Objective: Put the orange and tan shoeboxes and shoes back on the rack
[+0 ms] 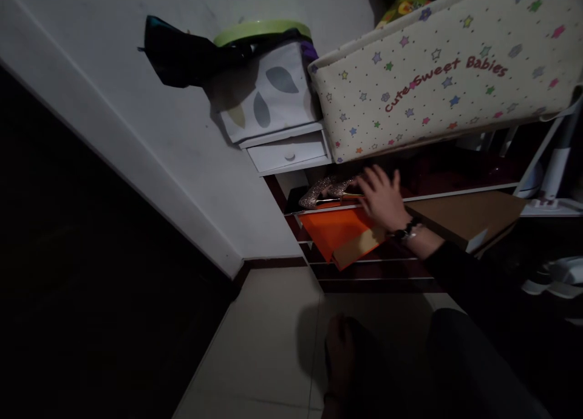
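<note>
My right hand (pixel 382 200), with a dark beaded bracelet at the wrist, reaches into the upper shelf of a low rack. Its fingers are spread, with the thumb apart. The fingertips lie at the near end of a pair of glittery shoes (pixel 321 191); whether they touch cannot be made out. Just below the hand, an orange box or folder (pixel 325 228) with a tan panel juts from the rack. A brown cardboard box (pixel 464 215) sits right of the wrist. At the bottom, a dim patch of bare skin with a dark band could be my left hand or a foot.
A cream fabric bin (pixel 423 97) printed with stars stands above the rack. Beside it are a small white drawer (pixel 289 155), a leaf-patterned box (pixel 266 97) and a black bag (pixel 175 51). White shoes (pixel 562 276) lie at right. Pale tiles (pixel 264 328) cover the floor.
</note>
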Demonstrator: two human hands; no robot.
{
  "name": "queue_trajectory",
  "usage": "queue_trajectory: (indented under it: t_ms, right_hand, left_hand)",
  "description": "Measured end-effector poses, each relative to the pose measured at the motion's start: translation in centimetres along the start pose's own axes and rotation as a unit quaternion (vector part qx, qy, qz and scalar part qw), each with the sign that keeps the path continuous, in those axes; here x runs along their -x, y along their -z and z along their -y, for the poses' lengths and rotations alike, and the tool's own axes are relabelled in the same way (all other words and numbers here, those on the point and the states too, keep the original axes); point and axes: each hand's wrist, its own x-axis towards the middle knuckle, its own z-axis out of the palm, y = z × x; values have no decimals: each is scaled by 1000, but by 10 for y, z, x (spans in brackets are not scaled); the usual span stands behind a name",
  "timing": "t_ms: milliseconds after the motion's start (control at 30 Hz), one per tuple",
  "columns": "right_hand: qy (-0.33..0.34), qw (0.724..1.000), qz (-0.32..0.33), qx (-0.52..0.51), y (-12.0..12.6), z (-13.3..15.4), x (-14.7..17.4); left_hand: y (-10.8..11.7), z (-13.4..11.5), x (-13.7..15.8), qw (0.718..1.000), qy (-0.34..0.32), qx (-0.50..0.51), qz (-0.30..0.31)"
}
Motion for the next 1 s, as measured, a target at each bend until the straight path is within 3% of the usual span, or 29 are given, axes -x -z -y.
queue_trajectory:
  t_ms: [167, 267, 433, 567, 767, 900, 1000]
  right_hand:
    - [-180, 977, -114, 15, 21, -73, 29]
    - [-237, 966, -103, -15, 12, -95, 24]
    - [-100, 995, 13, 21, -1, -77, 6]
    - [-10, 996, 76, 47, 0, -62, 12]
    - [-80, 987, 115, 79, 13, -89, 36]
    - [-75, 985, 137, 71, 26, -114, 44]
    - [-64, 991, 108, 54, 30, -116, 42]
  left_hand:
    - [-3, 0, -3, 1000, -12, 1, 19]
    - [-7, -1, -4, 1000, -19, 3, 23]
    - [-10, -6, -3, 1000, -19, -8, 15]
    - [-8, -6, -4, 999, -24, -32, 18]
    - [-6, 0, -8, 999, -28, -28, 17]
    - [-7, -4, -9, 999, -25, -27, 22]
    - [-9, -10, -10, 999, -24, -27, 19]
